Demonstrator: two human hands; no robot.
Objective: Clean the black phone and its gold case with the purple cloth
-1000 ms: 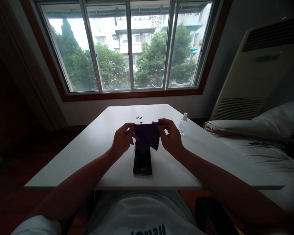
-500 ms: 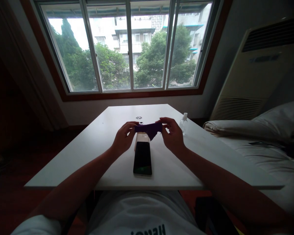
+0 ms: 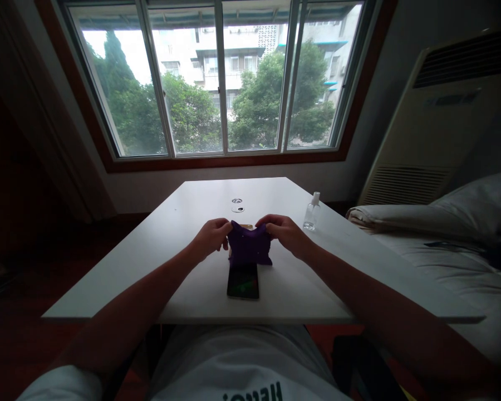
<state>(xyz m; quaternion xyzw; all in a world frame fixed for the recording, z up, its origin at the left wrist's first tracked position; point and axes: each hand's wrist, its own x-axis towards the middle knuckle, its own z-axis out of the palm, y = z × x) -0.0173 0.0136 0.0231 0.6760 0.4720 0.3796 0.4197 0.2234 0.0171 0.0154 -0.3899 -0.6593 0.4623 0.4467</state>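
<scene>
Head view: purple cloth (image 3: 250, 248) hangs spread.
Left hand (image 3: 212, 236) and right hand (image 3: 285, 230), frame centre, pinch its top; it now hides the upper phone (image 3: 242, 283).

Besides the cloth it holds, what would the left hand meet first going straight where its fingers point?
Probably the right hand, which grips the other upper side of the purple cloth; depth is unclear.

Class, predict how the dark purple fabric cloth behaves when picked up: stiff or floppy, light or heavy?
The dark purple fabric cloth is probably floppy: its top edge sags between the left hand and the right hand. It is likely light, since each hand merely pinches an upper corner. Pushed, it would probably crumple rather than roll, given its limp shape.
</scene>
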